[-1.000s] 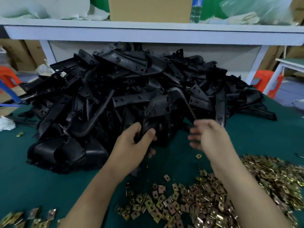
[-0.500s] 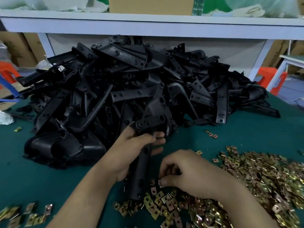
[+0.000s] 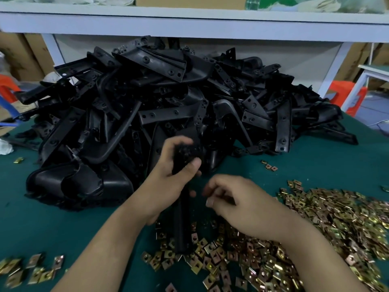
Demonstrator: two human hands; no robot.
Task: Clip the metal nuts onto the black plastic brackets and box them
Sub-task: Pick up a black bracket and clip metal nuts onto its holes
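Note:
My left hand [image 3: 168, 178] grips a long black plastic bracket [image 3: 182, 220] near its upper end; the bracket hangs down with its lower end among the metal nuts. My right hand [image 3: 237, 205] hovers just right of the bracket with its fingers curled; it is blurred and I cannot see whether a nut is pinched in it. A wide spread of brass-coloured metal clip nuts [image 3: 328, 224] covers the green table [image 3: 315, 165] at the right and front. A big heap of black brackets [image 3: 160, 102] fills the middle of the table.
A few more nuts [image 3: 31, 270] lie at the front left, and three loose ones [image 3: 269, 166] near the heap. A white shelf [image 3: 189, 24] runs across the back. Cardboard boxes [image 3: 14, 55] and orange stools [image 3: 341, 91] stand beyond the table.
My left hand pulled a bracket out of the heap and brought it upright toward me. My right hand dropped to the nuts, then lifted slightly toward the bracket.

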